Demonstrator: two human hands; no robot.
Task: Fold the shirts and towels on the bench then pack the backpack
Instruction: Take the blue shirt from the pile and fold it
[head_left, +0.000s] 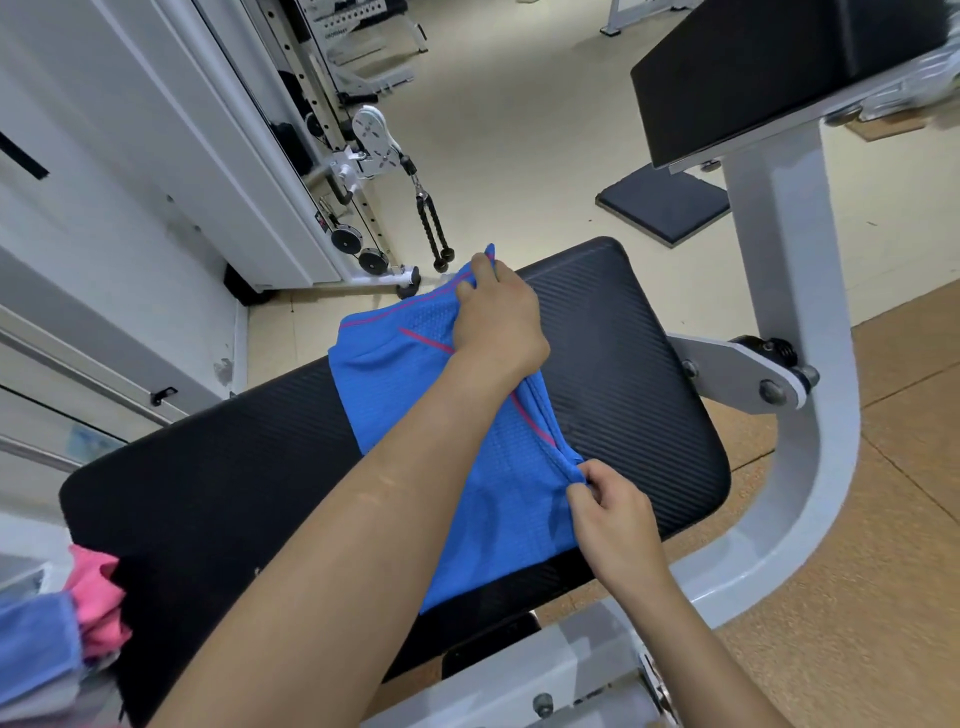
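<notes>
The blue mesh shirt with pink seams is lying across the middle of the black padded bench. The person is holding it at two ends of one folded edge. The left hand is gripping the far corner and the right hand is pinching the near one, the hands apart. At the bench's left end a pink garment is sitting beside a blue towel, both bunched.

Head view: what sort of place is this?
Most likely a gym. The blue shirt lies on a black padded bench; a cable machine with pulleys and a rope handle stands behind it, and another black pad sits on a grey steel frame at right.
</notes>
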